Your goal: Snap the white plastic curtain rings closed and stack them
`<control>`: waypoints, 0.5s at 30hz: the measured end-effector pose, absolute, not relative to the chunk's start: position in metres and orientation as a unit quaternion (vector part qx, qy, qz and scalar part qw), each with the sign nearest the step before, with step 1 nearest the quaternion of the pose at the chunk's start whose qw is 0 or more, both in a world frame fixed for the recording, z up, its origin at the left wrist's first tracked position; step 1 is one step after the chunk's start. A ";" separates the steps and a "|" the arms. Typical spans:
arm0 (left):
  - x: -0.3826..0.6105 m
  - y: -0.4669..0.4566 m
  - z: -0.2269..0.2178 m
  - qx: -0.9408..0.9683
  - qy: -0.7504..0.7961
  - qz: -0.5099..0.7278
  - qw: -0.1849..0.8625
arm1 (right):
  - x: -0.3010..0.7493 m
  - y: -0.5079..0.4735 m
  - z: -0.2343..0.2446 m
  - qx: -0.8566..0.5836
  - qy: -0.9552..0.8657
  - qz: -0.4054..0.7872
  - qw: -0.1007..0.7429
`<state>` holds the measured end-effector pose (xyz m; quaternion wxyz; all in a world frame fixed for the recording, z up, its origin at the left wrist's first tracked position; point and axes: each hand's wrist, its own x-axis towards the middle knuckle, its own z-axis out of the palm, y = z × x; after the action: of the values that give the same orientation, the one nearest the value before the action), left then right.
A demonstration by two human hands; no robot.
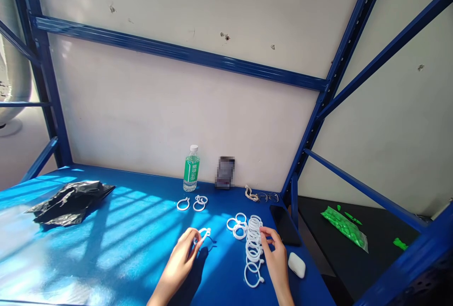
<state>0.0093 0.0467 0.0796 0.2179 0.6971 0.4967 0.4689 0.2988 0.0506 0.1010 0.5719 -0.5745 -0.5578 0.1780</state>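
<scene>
My left hand pinches one white plastic ring just above the blue table. My right hand rests its fingertips on the right side of a long pile of several white rings. Whether it grips one cannot be told. A few more rings lie at the pile's far left end. Two separate rings lie farther back, in front of the bottle.
A green-labelled water bottle and a blurred small object stand by the wall. Glasses, a dark phone and a white earbud case lie at the right. A black plastic bag lies left. Green parts sit on the neighbouring black table.
</scene>
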 end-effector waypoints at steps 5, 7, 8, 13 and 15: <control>0.036 0.027 0.098 0.641 0.424 0.512 0.383 | 0.266 0.033 0.114 -0.481 -0.639 0.218 0.558; 0.045 0.022 0.104 0.620 0.401 0.508 0.443 | 0.253 0.026 0.115 -0.443 -0.666 0.248 0.546; 0.048 0.020 0.105 0.606 0.389 0.506 0.475 | 0.247 0.023 0.115 -0.426 -0.678 0.262 0.539; 0.054 0.022 0.104 0.530 0.371 0.512 0.565 | 0.233 0.016 0.109 -0.391 -0.694 0.296 0.527; 0.054 0.023 0.103 0.523 0.378 0.503 0.575 | 0.232 0.016 0.108 -0.389 -0.689 0.310 0.527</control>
<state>0.0537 0.0235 0.1028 0.5747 0.5234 0.3783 0.5027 0.2325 0.0156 0.1081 0.5271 -0.3886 -0.6890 0.3104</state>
